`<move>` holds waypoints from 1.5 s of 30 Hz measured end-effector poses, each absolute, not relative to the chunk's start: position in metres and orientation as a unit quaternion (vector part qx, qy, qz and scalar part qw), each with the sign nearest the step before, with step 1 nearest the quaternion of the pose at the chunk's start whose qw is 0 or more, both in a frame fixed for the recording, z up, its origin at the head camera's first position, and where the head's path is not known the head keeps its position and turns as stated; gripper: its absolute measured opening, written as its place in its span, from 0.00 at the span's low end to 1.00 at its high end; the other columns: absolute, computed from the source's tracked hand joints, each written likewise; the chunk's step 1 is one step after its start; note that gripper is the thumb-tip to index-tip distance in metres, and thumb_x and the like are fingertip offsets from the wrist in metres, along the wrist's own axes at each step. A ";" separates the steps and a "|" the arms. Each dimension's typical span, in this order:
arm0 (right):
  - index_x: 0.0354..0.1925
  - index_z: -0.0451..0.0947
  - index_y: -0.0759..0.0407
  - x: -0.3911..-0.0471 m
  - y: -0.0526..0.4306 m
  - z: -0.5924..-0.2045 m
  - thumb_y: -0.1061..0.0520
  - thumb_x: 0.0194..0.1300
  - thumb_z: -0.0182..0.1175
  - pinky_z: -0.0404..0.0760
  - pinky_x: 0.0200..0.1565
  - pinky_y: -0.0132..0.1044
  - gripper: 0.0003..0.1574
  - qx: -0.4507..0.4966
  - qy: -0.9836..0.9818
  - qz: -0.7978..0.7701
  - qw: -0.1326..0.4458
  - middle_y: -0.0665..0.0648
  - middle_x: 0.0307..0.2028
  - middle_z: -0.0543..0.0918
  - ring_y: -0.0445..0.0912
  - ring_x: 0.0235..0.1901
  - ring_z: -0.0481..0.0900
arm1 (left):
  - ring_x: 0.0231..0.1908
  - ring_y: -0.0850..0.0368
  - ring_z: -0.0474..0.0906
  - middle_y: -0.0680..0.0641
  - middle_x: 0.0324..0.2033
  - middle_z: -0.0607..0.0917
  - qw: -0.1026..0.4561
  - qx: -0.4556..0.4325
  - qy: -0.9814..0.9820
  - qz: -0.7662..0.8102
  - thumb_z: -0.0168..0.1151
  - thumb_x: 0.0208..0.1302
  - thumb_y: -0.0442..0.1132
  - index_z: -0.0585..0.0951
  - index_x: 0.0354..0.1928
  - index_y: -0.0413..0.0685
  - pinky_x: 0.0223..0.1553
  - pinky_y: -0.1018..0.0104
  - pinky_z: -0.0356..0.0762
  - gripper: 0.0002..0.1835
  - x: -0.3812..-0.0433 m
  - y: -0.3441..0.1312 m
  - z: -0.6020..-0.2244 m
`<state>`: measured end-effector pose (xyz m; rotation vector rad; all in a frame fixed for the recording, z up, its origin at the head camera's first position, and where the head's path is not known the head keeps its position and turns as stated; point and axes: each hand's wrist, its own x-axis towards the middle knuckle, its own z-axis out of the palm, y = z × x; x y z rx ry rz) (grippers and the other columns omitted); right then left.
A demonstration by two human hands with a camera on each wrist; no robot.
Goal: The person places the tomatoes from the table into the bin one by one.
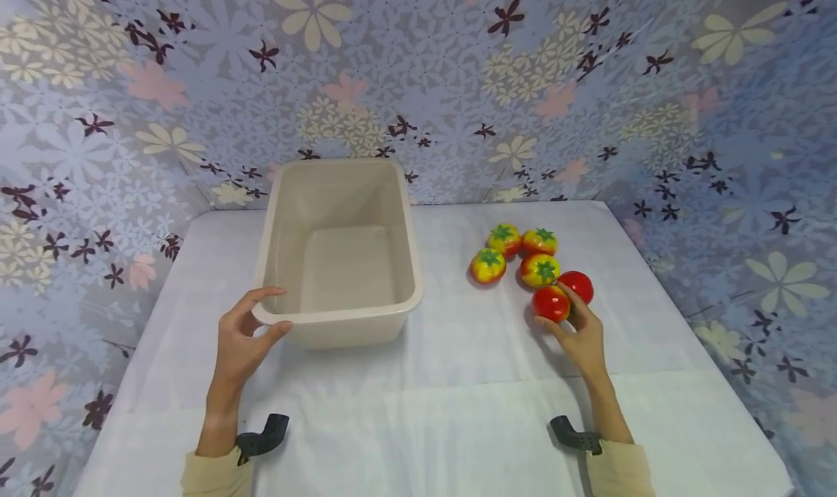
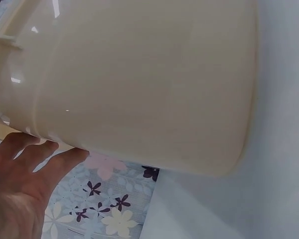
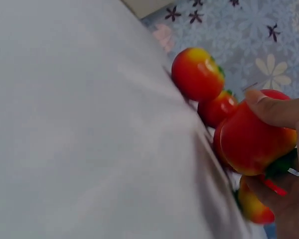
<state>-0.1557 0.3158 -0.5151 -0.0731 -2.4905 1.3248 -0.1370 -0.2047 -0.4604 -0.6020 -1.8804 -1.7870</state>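
Note:
A beige plastic bin (image 1: 346, 330) stands on the left of the white-covered table, and its inside shows bare in the head view. My left hand (image 1: 245, 341) grips the rim at the near left corner; its fingers (image 2: 65, 162) lie against the bin wall (image 2: 154, 84) in the left wrist view. On the right, my right hand (image 1: 582, 337) holds a shiny red toy tomato (image 1: 551, 304) between thumb and fingers, also seen in the right wrist view as a red tomato (image 3: 254, 137). Another red tomato (image 1: 579, 286) lies right beside that hand.
Several red-yellow toy tomatoes with green star-shaped tops, one of them a left-hand tomato (image 1: 487, 266), cluster just beyond my right hand. A white cloth (image 1: 425, 431) covers the table. Floral-patterned fabric (image 1: 445, 119) rises behind and at both sides.

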 end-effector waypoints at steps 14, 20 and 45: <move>0.69 0.66 0.60 -0.186 0.276 -0.466 0.68 0.58 0.67 0.76 0.53 0.22 0.42 0.062 -0.785 0.590 0.178 0.60 0.64 0.75 0.34 0.56 0.76 | 0.50 0.59 0.78 0.54 0.51 0.83 0.216 -0.196 -0.677 -0.676 0.64 0.41 0.11 0.76 0.51 0.23 0.46 0.78 0.78 0.28 -0.137 -0.204 -0.459; 0.69 0.66 0.59 -0.204 0.243 -0.447 0.70 0.58 0.66 0.78 0.53 0.26 0.41 0.128 -0.752 0.629 0.150 0.60 0.63 0.76 0.39 0.55 0.78 | 0.53 0.57 0.77 0.51 0.51 0.83 0.230 -0.193 -0.655 -0.693 0.64 0.40 0.11 0.76 0.51 0.22 0.48 0.77 0.77 0.29 -0.134 -0.205 -0.460; 0.68 0.66 0.63 -0.233 0.130 -0.390 0.67 0.56 0.68 0.81 0.54 0.36 0.42 0.288 -0.714 0.633 0.081 0.66 0.61 0.76 0.45 0.54 0.79 | 0.54 0.61 0.75 0.55 0.51 0.81 0.197 -0.125 -0.685 -0.690 0.64 0.44 0.12 0.78 0.51 0.29 0.43 0.78 0.80 0.27 -0.131 -0.202 -0.459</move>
